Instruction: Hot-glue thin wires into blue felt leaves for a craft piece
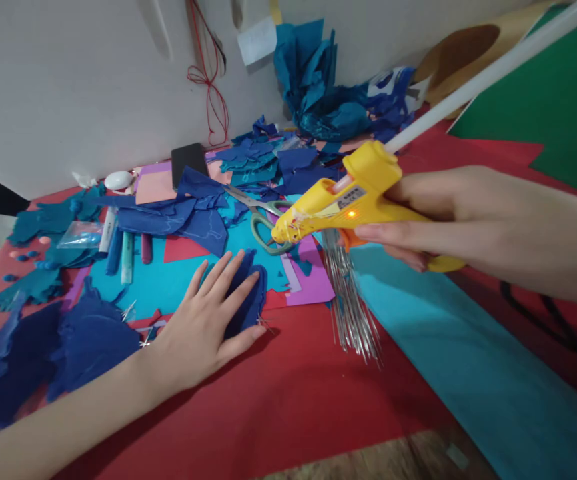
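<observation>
My right hand (433, 230) is wrapped round a yellow glue gun (351, 200), its nozzle pointing down to the left. A long white glue stick (488, 77) juts from the gun's back, and a small orange light glows on its side. Flat on a dark blue fabric piece (254, 293) lies my left hand (213, 317), fingers spread. Just beyond the nozzle, partly covered by it, are scissors with green handles (258, 230). A bundle of silvery wires (348, 300) rests below the gun.
Blue cut fabric (173, 220) and markers (127, 257) cover the table's left and back. A dark phone-like slab (189, 165) lies near the wall. Teal crumpled paper (318, 87) stands at the back. A turquoise sheet (468, 340) and green board (548, 107) are at right.
</observation>
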Demonstrator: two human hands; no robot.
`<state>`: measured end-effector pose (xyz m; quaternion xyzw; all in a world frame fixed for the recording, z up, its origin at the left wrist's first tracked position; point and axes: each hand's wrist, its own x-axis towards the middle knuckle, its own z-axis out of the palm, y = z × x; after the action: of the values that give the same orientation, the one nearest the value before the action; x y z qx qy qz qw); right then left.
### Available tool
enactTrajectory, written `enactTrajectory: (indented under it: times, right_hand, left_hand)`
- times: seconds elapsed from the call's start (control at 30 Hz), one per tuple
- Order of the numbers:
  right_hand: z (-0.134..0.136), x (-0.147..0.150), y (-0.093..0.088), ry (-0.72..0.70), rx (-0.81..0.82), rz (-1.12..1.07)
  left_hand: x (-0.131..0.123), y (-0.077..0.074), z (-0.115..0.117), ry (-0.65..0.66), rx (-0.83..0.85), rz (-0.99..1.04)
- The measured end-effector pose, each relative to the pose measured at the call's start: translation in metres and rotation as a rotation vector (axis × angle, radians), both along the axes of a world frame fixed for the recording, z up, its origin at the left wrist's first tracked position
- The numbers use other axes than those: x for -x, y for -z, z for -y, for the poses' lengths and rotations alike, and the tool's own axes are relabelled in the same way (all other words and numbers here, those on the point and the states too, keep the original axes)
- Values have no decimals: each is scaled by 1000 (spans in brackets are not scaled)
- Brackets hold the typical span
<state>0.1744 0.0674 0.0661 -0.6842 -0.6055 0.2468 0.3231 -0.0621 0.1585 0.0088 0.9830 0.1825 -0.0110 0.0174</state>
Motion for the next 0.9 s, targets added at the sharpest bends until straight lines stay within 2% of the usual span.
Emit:
enactTrajectory:
  times: [0.43,0.9]
  right_hand:
    - [2,-2,3,-14,-35,-32]
    - [0,0,-1,-20,9,-50]
  left_hand:
    - [-2,1,-1,-7,-7,20]
    - [6,-2,5,93,-39,80]
